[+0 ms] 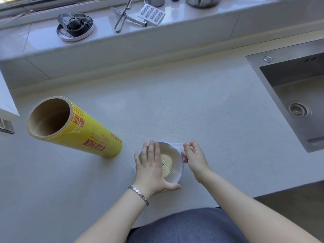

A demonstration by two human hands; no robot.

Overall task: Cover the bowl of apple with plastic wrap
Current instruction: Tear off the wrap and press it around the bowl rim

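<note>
Right now I see the white bowl [181,166] at the near edge of the countertop [192,102], with an apple piece [167,163] inside and plastic wrap [171,171] stretched across it. The left hand [151,165] lies flat on the film, fingers straight. The right hand [194,158] pinches the wrap at the bowl's right rim. A yellow wrap roll [84,135] stands on end to the left, and a steel sink [298,95] sits far right.

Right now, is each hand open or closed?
Left hand: open, pressing flat on the plastic wrap over the bowl.
Right hand: closed, pinching the plastic wrap.
</note>
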